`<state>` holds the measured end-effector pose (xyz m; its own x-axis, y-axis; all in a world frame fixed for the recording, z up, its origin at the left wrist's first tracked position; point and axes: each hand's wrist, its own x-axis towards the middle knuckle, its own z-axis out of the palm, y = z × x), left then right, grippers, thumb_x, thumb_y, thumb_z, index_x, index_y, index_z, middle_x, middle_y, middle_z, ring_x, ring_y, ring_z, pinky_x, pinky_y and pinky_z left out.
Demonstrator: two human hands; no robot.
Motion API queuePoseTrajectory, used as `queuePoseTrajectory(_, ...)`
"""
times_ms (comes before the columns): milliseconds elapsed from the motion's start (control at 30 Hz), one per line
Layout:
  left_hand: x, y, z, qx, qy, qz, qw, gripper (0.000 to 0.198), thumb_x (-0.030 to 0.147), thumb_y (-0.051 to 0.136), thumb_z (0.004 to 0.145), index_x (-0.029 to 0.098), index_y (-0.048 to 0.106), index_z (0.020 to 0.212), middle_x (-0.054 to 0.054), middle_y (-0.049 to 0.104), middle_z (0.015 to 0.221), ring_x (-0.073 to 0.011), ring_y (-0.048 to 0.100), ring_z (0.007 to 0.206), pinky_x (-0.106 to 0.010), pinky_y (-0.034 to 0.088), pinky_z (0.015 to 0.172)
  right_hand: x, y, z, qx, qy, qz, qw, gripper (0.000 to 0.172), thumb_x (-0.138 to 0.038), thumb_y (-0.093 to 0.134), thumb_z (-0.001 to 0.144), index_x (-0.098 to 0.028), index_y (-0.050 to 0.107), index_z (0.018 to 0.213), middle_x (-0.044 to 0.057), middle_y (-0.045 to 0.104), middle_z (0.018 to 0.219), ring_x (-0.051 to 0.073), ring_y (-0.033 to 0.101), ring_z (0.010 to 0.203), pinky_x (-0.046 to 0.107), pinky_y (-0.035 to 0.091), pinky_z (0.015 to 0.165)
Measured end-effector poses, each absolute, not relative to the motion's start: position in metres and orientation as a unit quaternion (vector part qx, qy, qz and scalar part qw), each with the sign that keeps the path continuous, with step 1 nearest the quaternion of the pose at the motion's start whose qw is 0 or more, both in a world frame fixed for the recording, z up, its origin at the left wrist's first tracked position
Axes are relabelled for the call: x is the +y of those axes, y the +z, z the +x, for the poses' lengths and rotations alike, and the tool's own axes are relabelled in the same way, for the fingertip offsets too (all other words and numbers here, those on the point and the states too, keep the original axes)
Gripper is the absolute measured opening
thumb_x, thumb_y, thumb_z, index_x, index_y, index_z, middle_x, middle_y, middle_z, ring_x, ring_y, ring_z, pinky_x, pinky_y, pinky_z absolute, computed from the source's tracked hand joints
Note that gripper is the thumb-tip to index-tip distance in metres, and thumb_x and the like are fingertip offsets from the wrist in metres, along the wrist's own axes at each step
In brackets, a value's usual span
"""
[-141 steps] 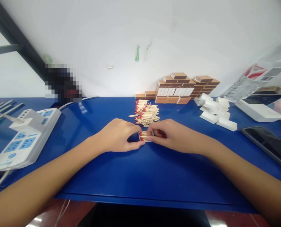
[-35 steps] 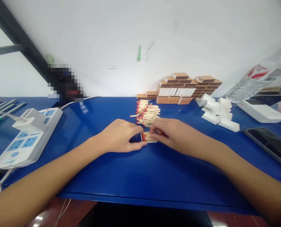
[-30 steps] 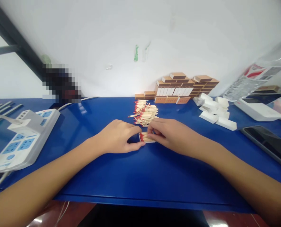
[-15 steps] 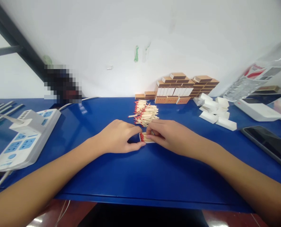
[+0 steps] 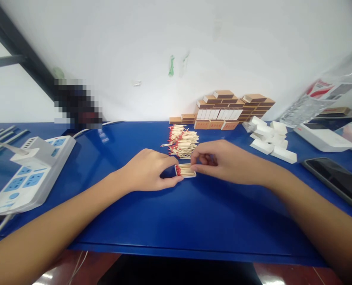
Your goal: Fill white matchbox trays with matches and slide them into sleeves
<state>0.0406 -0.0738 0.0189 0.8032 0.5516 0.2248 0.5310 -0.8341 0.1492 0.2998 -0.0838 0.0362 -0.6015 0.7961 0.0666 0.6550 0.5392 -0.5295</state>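
A small white matchbox tray (image 5: 190, 176) lies on the blue table, with red-headed matches (image 5: 185, 170) in it, their heads toward the left. My left hand (image 5: 149, 170) grips the tray's left end between thumb and forefinger. At its right end, the curled fingers of my right hand (image 5: 214, 160) come together with the thumb over the match ends. Whatever is between those fingertips is hidden. Just behind the tray spreads a loose heap of matches (image 5: 183, 142), close to my right fingertips.
Against the wall stand stacked matchboxes (image 5: 223, 103). Right of them lie a pile of white trays (image 5: 266, 136), a clear plastic bottle (image 5: 309, 101), a white device (image 5: 324, 138) and a phone (image 5: 339, 178). A power strip (image 5: 30, 178) with cables occupies the left side.
My right hand has shifted right and slightly up, uncovering more of the tray and its matches. My left hand stays at the tray's left end.
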Motion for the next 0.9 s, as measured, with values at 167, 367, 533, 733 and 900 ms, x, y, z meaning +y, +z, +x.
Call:
queuePoseTrajectory(167,-0.072,0.018,0.04,0.288,0.108,0.951,0.036,0.033,0.048,0.06,0.095,0.018,0.071,0.089,0.001,0.066,0.069,-0.0123,0.061,0.06,-0.027,0.036,0.057,-0.091,0.029,0.284,-0.868,0.233,-0.417,0.137,0.02,-0.03,0.059,0.097,-0.02,0.065,0.081,-0.001,0.061,0.071,0.013,0.05,0.063,0.028,0.034,0.06)
queuePoseTrajectory(367,-0.073,0.018,0.04,0.284,0.11,0.952,0.036,0.033,0.048,0.059,0.096,0.018,0.071,0.092,0.001,0.068,0.071,-0.0123,0.061,0.061,-0.027,0.036,0.056,-0.091,0.03,0.283,-0.869,0.216,-0.421,0.142,0.019,-0.03,0.06,0.096,-0.021,0.065,0.08,-0.002,0.058,0.068,0.013,0.048,0.061,0.028,0.033,0.059)
queuePoseTrajectory(533,-0.073,0.021,0.039,0.283,0.108,0.951,0.054,0.029,0.045,0.062,0.095,0.019,0.073,0.098,0.002,0.069,0.073,-0.0109,0.06,0.06,-0.026,0.037,0.056,-0.089,0.031,0.288,-0.874,0.194,-0.417,0.158,0.017,-0.03,0.059,0.096,-0.022,0.066,0.083,-0.002,0.059,0.069,0.013,0.049,0.061,0.028,0.034,0.06)
queuePoseTrajectory(733,-0.074,0.024,0.041,0.292,0.131,0.944,0.079,0.029,0.046,0.065,0.092,0.019,0.074,0.098,0.003,0.064,0.066,-0.0106,0.058,0.057,-0.025,0.037,0.055,-0.064,0.05,0.332,-0.799,0.039,-0.553,0.232,0.02,-0.039,0.06,0.094,-0.022,0.065,0.085,0.001,0.061,0.067,0.016,0.052,0.061,0.031,0.035,0.061)
queuePoseTrajectory(900,-0.076,0.022,0.043,0.296,0.131,0.939,0.116,0.028,0.045,0.067,0.091,0.02,0.075,0.098,0.004,0.062,0.062,-0.0101,0.057,0.055,-0.024,0.037,0.054,-0.039,0.057,0.386,-0.656,-0.047,-0.704,0.27,0.013,-0.031,0.065,0.089,-0.019,0.066,0.083,0.007,0.065,0.074,0.019,0.057,0.069,0.033,0.038,0.067)
